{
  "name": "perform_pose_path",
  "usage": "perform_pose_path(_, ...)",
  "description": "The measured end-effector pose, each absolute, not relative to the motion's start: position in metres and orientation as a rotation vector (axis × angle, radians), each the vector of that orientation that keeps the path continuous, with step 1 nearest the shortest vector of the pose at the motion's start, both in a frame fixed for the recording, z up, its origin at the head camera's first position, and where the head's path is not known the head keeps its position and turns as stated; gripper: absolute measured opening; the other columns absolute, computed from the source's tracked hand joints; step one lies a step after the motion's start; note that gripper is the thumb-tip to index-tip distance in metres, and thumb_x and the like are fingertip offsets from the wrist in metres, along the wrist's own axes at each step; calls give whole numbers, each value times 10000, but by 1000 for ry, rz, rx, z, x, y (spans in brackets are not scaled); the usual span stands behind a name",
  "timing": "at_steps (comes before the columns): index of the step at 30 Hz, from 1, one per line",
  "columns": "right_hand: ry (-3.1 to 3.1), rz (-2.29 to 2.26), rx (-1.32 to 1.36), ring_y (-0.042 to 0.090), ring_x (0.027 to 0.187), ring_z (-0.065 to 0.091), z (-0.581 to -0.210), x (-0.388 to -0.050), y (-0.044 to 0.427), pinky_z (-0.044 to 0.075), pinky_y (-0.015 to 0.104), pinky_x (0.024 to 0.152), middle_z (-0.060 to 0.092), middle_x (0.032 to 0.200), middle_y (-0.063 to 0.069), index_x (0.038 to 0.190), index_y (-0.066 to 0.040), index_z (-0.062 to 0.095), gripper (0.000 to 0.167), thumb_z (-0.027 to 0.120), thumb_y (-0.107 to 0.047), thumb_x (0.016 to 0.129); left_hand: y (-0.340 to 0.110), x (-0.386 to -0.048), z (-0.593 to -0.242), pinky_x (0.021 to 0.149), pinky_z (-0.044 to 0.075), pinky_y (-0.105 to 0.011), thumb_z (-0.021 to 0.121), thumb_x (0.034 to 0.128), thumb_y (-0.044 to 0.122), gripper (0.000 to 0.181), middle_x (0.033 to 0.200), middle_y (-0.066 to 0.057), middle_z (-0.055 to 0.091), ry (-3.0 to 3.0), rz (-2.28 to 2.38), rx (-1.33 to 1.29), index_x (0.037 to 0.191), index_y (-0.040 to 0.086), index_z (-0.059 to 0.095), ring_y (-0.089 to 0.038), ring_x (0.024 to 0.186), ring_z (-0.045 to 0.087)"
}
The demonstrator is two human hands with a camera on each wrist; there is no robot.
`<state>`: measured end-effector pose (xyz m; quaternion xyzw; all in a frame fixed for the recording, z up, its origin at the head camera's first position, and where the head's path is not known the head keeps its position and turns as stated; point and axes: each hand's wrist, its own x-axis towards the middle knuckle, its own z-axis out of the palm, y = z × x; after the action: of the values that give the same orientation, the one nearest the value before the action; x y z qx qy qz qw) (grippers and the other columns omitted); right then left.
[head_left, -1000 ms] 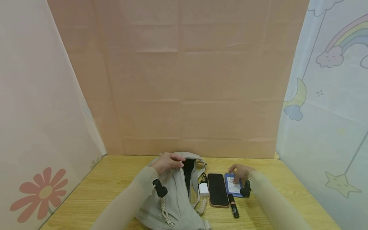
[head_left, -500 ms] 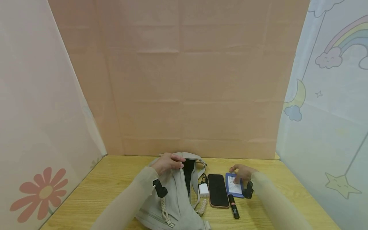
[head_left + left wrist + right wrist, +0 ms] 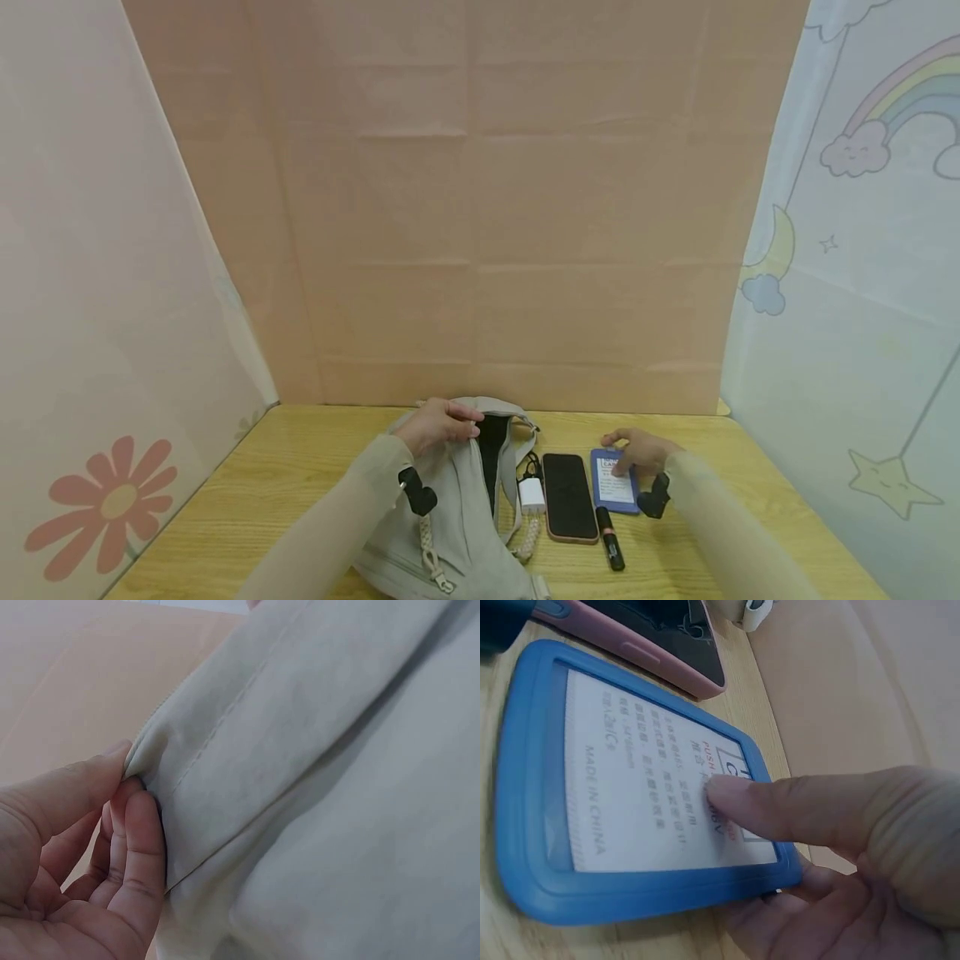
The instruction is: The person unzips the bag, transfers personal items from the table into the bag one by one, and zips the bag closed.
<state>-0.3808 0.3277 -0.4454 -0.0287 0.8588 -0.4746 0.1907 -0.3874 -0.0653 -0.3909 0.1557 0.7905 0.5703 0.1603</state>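
Note:
My left hand [image 3: 438, 423] pinches the zipper edge of a light grey bag [image 3: 450, 517], whose dark opening shows beside the fingers. In the left wrist view, thumb and fingers [image 3: 142, 832] grip the edge of the cloth [image 3: 300, 750]. A blue card holder [image 3: 617, 492] lies right of the phone, under my right hand [image 3: 642, 452]. Seen from the right wrist, the thumb [image 3: 742, 802] presses on the card holder's [image 3: 645, 889] white printed face while fingers curl beneath its near edge, which appears slightly tilted up.
Between bag and card holder are a white charger [image 3: 532, 495] with a black cable and a dark phone [image 3: 570, 498] in a pink case. A black tube with a pink band [image 3: 611, 542] lies below the card holder. A brown panel [image 3: 480, 250] stands behind the wooden table [image 3: 300, 475].
My right hand and the blue card holder have shifted slightly to the right, away from the phone. The left hand and the bag have stayed in place.

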Motion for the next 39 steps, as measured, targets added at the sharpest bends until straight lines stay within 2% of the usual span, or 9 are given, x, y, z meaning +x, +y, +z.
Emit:
perform_pose_path(3,2400,-1368,-108,270,958,569,-446,-382,331,546,374,762,238,1505,320,1262,116,459,533,651,172,768,-65,-387,-390,862,538,-315,700,882,85,339,1251,-190,631,2262,1625,447,1197,-34,661,-101,883,664)
perform_pose_path(4,2402,-1375,-112,274,956,568,-447,-382,332,547,375,755,230,1511,319,1261,114,459,531,651,168,769,-65,-387,-390,862,539,-317,700,883,86,339,1251,-192,631,2264,1624,450,1198,-33,661,-104,888,665)
perform_pose_path(11,2376,-1439,-120,272,902,589,-449,-382,339,561,395,730,379,1380,343,1280,108,449,543,668,137,784,-65,-387,-389,872,537,-326,699,887,102,332,1261,-189,626,2281,1605,460,1194,-20,667,-112,912,670)
perform_pose_path(17,2269,-1540,-176,264,950,582,-441,-380,346,556,405,775,342,1380,365,1341,122,355,587,640,122,828,-65,-387,-389,872,538,-331,695,889,98,335,1253,-188,632,2276,1605,470,1199,-25,662,-118,918,671)
perform_pose_path(24,2165,-1615,-228,238,948,600,-425,-378,345,555,409,791,449,1286,279,1449,112,213,702,622,69,880,-65,-386,-387,846,540,-317,707,879,99,343,1226,-189,648,2284,1595,468,1195,-27,665,-102,871,658)
perform_pose_path(39,2080,-1603,-347,270,1027,571,-402,-374,301,536,412,831,388,1386,290,1433,65,307,677,671,25,864,-63,-386,-389,814,530,-295,710,874,86,328,1180,-166,673,2285,1616,454,1181,-23,674,-89,824,643)
